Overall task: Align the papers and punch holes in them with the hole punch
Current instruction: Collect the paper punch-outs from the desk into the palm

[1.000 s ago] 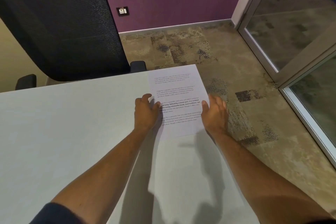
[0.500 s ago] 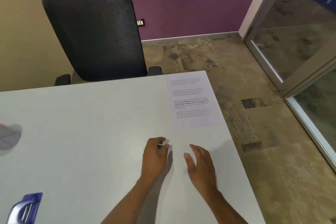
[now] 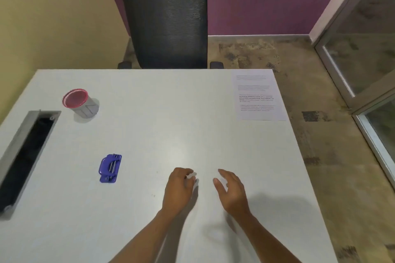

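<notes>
The printed papers (image 3: 257,97) lie flat in a stack at the far right corner of the white table (image 3: 149,134). A small blue hole punch (image 3: 110,168) sits on the table to the left of my hands. My left hand (image 3: 178,189) hovers low over the table near its middle, fingers loosely curled, holding nothing. My right hand (image 3: 232,191) is beside it, fingers apart and empty. Both hands are well short of the papers and apart from the punch.
A grey cup with a red rim (image 3: 80,101) stands at the far left. A dark cable slot (image 3: 23,160) runs along the table's left edge. A black mesh office chair (image 3: 166,23) stands behind the table. Glass panels (image 3: 363,49) are on the right.
My hands have let go of the papers and drawn back toward me. The view has swung left, bringing the hole punch, cup and cable slot into sight.
</notes>
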The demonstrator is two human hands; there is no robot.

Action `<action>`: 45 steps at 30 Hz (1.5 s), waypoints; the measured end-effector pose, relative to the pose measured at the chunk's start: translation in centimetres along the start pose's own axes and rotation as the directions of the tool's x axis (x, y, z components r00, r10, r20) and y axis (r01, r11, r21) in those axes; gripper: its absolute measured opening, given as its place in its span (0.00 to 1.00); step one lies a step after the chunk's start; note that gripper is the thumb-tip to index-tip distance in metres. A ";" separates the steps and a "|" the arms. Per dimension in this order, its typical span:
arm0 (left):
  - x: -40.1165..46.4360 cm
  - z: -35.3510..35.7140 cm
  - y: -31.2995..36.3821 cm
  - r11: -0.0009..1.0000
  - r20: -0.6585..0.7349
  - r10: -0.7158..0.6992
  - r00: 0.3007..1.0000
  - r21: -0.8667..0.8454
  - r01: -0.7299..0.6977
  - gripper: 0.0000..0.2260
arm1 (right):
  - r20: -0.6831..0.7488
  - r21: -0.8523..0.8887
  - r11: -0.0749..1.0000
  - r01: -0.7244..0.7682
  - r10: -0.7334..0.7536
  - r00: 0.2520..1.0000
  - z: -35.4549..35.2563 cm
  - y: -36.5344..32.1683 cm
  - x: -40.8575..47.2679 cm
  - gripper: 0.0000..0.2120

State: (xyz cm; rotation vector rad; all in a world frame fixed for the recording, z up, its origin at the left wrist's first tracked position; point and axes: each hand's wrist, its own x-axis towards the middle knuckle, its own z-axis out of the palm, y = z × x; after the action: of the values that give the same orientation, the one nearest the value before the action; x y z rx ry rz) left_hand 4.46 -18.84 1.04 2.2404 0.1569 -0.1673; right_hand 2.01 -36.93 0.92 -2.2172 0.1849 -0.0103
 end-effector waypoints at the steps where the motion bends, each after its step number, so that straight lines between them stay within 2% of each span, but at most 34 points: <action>1: -1.0 -0.9 -0.8 1.000 0.006 -0.005 1.000 0.016 0.005 0.08 | 0.056 0.019 0.999 -0.046 0.045 0.997 0.6 -0.5 -0.8 0.17; 4: -3.3 -3.4 -3.0 0.996 0.014 -0.045 0.999 0.073 0.043 0.10 | 0.160 0.066 0.988 -0.143 0.131 0.978 2.2 -2.2 -3.0 0.18; 10: -5.5 -7.5 -6.7 0.980 -0.010 -0.110 0.994 0.164 0.110 0.12 | 0.180 0.215 0.923 -0.318 0.283 0.942 5.6 -5.4 -6.2 0.15; 15: -5.7 -9.6 -8.6 0.963 0.017 -0.139 0.990 0.237 0.131 0.12 | 0.237 0.368 0.798 -0.477 0.415 0.878 7.8 -7.2 -7.2 0.07; 18: -5.3 -9.9 -9.0 0.956 0.052 -0.141 0.989 0.268 0.122 0.07 | 0.252 0.468 0.699 -0.540 0.481 0.840 8.6 -7.6 -7.7 0.11; 22: -4.8 -9.0 -9.4 0.945 0.082 -0.137 0.987 0.310 0.105 0.08 | 0.295 0.457 0.652 -0.605 0.531 0.794 8.9 -8.0 -7.6 0.11; 26: -4.5 -8.1 -9.6 0.929 0.042 -0.131 0.991 0.354 0.107 0.11 | 0.331 0.449 0.658 -0.605 0.507 0.796 8.9 -8.7 -7.2 0.07; 30: -4.3 -7.6 -9.4 0.917 0.006 -0.126 0.992 0.383 0.114 0.12 | 0.364 0.462 0.673 -0.578 0.451 0.815 8.9 -8.7 -7.4 0.12; 36: -3.9 -7.1 -9.0 0.904 -0.019 -0.142 0.990 0.404 0.138 0.11 | 0.409 0.529 0.600 -0.601 0.440 0.799 8.6 -8.3 -7.2 0.11; 45: -3.8 -7.1 -8.8 0.844 0.053 -0.105 0.993 0.533 0.061 0.08 | 0.429 0.557 0.543 -0.628 0.459 0.778 8.4 -7.5 -7.3 0.10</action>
State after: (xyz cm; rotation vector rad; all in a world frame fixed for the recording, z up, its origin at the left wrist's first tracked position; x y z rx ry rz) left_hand -0.33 -8.05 -0.59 2.7782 0.1805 -0.3876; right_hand -3.61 -24.79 2.15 -1.3161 0.6431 0.4687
